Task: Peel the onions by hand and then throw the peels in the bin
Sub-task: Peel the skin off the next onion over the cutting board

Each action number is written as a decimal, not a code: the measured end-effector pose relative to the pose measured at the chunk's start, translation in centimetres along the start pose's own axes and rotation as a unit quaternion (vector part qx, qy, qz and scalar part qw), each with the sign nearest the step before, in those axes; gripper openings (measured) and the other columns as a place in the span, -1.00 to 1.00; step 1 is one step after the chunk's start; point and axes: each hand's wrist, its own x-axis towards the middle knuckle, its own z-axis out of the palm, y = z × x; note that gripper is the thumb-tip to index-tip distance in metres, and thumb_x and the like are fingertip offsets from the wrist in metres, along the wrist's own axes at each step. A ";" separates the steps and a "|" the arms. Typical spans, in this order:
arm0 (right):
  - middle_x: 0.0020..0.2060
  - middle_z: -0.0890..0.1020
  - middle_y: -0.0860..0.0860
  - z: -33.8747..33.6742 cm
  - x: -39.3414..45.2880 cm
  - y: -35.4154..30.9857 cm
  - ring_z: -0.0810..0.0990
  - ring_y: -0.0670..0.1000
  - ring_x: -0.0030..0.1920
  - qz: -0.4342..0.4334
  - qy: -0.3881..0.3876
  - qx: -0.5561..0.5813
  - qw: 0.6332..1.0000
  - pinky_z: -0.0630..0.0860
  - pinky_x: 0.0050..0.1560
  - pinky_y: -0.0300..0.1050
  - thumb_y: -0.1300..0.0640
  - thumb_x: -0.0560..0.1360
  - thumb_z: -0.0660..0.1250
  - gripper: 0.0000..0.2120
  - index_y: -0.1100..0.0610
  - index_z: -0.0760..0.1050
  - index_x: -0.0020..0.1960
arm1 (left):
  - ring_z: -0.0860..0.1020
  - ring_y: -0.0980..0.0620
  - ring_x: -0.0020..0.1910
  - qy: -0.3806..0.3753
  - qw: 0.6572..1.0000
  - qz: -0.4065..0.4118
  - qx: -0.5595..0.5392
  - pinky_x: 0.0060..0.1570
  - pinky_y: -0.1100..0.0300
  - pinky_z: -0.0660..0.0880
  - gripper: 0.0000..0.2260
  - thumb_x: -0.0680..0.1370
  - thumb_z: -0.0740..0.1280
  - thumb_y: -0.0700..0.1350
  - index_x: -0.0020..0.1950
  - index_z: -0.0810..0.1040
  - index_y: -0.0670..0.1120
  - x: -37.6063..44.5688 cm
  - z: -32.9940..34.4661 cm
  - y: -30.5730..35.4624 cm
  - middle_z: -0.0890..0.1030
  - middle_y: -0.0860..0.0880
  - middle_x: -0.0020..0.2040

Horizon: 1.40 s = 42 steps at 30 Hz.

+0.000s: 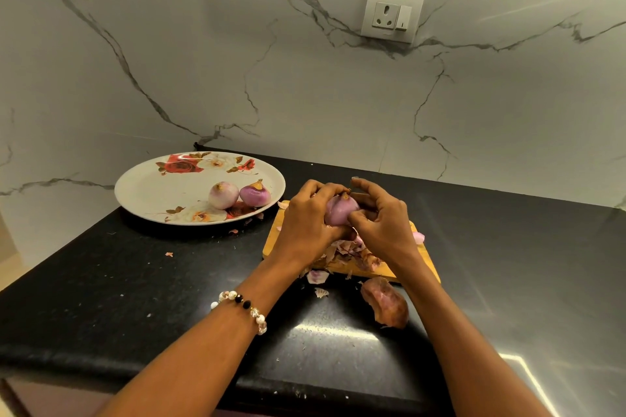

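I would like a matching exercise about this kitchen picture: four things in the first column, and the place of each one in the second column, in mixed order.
Things:
1. two peeled onions
2. onion in the hands
3. pile of peels
4. bead bracelet

Places:
A. on the wooden cutting board
B. on the left wrist
C. on the floral plate
D. between the left hand and the right hand

Pairs: 1-C, 2-D, 3-A, 4-B

words: we can read none | numbers: we see none | brands: we see none | signs: we find none on any thing here
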 end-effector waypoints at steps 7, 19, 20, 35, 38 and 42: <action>0.19 0.61 0.18 0.2 0.0 0.0 0.66 0.00 -0.08 0.021 0.001 0.002 1.000 0.55 -0.03 -0.39 0.39 0.49 0.37 -0.41 0.26 0.29 0.48 | 0.54 0.03 0.03 0.011 1.000 -0.003 -0.008 -0.09 0.42 0.46 -0.44 0.29 0.60 -0.09 0.25 0.55 -0.08 0.1 -0.1 -0.4 0.53 -0.09 0.12; -0.04 0.68 0.06 -1.4 0.3 0.5 0.70 -0.02 -0.07 0.075 0.048 0.119 0.989 0.64 -0.04 -0.16 0.44 0.52 0.29 -0.60 0.31 0.43 0.36 | 0.56 0.09 0.06 -0.027 0.989 -0.055 -0.134 -0.03 0.28 0.58 -0.49 0.30 0.59 -0.11 0.21 0.54 0.00 0.4 -1.0 -0.2 0.59 0.04 0.15; -0.07 0.68 0.03 -1.6 0.3 0.5 0.70 -0.02 -0.08 0.079 0.045 0.133 0.987 0.64 -0.05 -0.17 0.44 0.53 0.28 -0.60 0.30 0.44 0.35 | 0.57 0.09 0.06 -0.037 0.985 -0.070 -0.150 -0.02 0.25 0.59 -0.50 0.32 0.58 -0.14 0.21 0.54 0.01 0.5 -1.0 -0.2 0.59 0.05 0.14; -0.06 0.70 0.09 -2.0 0.7 1.6 0.70 0.02 -0.08 0.120 0.090 0.176 0.973 0.61 -0.15 -0.21 0.34 0.55 0.32 -0.80 0.23 0.59 0.15 | 0.55 -0.03 0.13 0.000 0.899 -0.254 -0.358 0.00 0.06 0.61 -0.55 0.42 0.45 -0.37 0.22 0.49 0.00 0.9 -1.3 -0.7 0.53 -0.05 0.19; -0.09 0.71 0.09 -1.5 0.7 1.8 0.69 -0.01 -0.13 0.081 0.068 0.056 0.993 0.64 -0.10 -0.17 0.32 0.51 0.37 -0.84 0.20 0.65 0.07 | 0.55 -0.01 0.13 0.003 0.898 -0.252 -0.360 0.00 0.08 0.61 -0.53 0.40 0.48 -0.33 0.24 0.49 0.00 0.8 -1.2 -0.6 0.54 -0.04 0.18; -0.22 0.71 0.03 -1.1 0.6 1.7 0.63 -0.13 -0.26 -0.014 0.067 -0.061 0.996 0.58 -0.17 -0.32 0.20 0.44 0.48 -0.89 0.20 0.69 -0.05 | 0.55 -0.04 0.15 0.003 0.895 -0.260 -0.362 0.04 0.01 0.60 -0.50 0.40 0.50 -0.26 0.28 0.47 0.00 0.8 -1.0 -0.6 0.53 -0.05 0.20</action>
